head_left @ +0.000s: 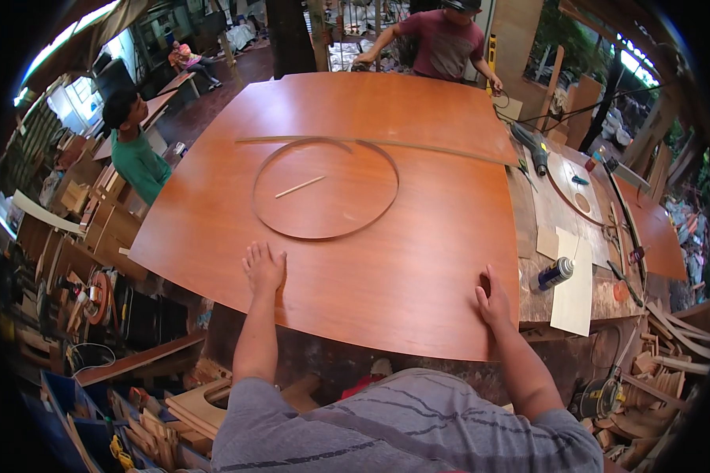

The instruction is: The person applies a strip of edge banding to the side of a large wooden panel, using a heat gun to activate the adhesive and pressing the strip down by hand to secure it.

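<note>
A large reddish-brown wood panel (418, 292) fills the worktop in front of me. My left hand (263, 268) rests flat on its near part, fingers spread. Over toward the right near side, my right hand (493, 299) touches the panel with its edge, the fingers loosely stretched and nothing in them. Beyond my left hand lies a thin strip bent into a ring (397, 189). Inside that ring is a short pale stick, perhaps a pencil (300, 187). A long narrow strip (450, 153) runs across the panel behind the ring.
On the bench to the right are a spray can (556, 273), a pale sheet (573, 296) and a heat gun (532, 148). Across the panel stands a person in a maroon shirt (443, 47); another in green (140, 162) is at the left. Wood offcuts (154, 433) crowd the lower left.
</note>
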### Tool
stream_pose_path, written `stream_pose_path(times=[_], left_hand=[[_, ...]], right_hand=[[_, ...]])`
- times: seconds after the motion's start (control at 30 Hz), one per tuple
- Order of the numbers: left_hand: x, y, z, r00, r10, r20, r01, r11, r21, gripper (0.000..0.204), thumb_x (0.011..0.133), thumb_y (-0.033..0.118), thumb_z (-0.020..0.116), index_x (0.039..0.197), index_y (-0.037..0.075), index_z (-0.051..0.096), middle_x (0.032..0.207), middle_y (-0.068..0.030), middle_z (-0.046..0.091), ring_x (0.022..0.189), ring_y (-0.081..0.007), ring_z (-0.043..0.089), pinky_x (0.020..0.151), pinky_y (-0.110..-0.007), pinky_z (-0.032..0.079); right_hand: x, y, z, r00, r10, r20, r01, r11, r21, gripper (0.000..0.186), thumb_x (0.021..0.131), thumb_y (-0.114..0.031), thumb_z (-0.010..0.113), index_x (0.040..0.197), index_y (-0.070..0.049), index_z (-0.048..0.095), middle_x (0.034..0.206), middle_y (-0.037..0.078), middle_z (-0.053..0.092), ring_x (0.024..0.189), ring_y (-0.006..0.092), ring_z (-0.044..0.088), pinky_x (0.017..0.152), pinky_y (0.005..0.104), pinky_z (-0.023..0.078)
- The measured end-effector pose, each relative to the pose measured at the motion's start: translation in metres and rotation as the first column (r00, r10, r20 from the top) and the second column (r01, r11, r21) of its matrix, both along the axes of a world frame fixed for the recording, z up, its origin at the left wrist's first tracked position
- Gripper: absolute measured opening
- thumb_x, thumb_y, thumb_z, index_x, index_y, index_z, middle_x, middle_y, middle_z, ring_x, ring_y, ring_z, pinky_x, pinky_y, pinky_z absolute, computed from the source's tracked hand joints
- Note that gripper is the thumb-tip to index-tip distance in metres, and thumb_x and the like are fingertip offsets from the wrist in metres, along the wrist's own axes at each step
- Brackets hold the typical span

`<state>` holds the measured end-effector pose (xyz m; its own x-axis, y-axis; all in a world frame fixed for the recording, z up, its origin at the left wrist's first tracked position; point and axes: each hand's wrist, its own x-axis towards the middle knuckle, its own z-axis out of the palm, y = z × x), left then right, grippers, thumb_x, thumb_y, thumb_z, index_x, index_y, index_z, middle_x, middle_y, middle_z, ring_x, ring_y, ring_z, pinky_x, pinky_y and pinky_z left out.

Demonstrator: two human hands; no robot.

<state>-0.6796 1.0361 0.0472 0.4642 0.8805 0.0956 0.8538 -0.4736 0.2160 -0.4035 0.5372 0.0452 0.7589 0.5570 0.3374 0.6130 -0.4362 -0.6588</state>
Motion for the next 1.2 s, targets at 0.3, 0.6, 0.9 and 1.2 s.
stream_pose_path(times=[0.3,0.6,0.9,1.2], left_hand=[[0.012,-0.029,-0.011,0.999,-0.021,-0.041,0.022,0.999,0.033,0.073,0.095,0.050,0.046,0.150,0.005,0.031,0.158,-0.0189,0.024,0.148,-0.0341,0.016,0.119,-0.052,0.008],[0.028,-0.091,-0.007,0.995,-0.097,-0.020,0.098,0.995,0.023,0.075,0.094,0.051,0.047,0.150,0.004,0.030,0.158,-0.0227,0.022,0.148,-0.0372,0.014,0.119,-0.054,0.007],[0.053,-0.166,-0.010,0.983,-0.168,-0.067,0.170,0.985,0.015,0.077,0.094,0.054,0.046,0.150,0.003,0.030,0.158,-0.0233,0.022,0.148,-0.0381,0.015,0.118,-0.057,0.008],[0.075,-0.235,-0.006,0.980,-0.180,-0.089,0.176,0.983,-0.057,0.078,0.094,0.055,0.044,0.151,0.004,0.027,0.158,-0.0235,0.020,0.148,-0.0385,0.012,0.118,-0.057,0.006]], right_hand=[[0.002,-0.002,-0.001,0.999,0.003,-0.035,-0.001,0.999,0.044,0.061,0.090,-0.019,0.065,0.143,-0.004,0.040,0.128,0.020,0.059,0.119,0.0326,0.058,0.101,0.0389,0.045],[0.006,-0.007,0.001,0.994,0.049,-0.101,-0.046,0.998,0.034,0.064,0.091,-0.022,0.065,0.146,-0.006,0.037,0.130,0.020,0.057,0.121,0.0322,0.056,0.103,0.0382,0.044],[0.005,-0.029,0.010,0.968,0.241,-0.067,-0.242,0.970,0.002,0.068,0.087,-0.027,0.069,0.143,-0.004,0.039,0.131,0.022,0.052,0.121,0.0358,0.053,0.102,0.0396,0.043],[-0.004,-0.047,0.016,0.936,0.349,-0.040,-0.350,0.936,-0.036,0.069,0.085,-0.026,0.070,0.142,-0.005,0.040,0.130,0.021,0.053,0.120,0.0350,0.053,0.102,0.0406,0.044]])
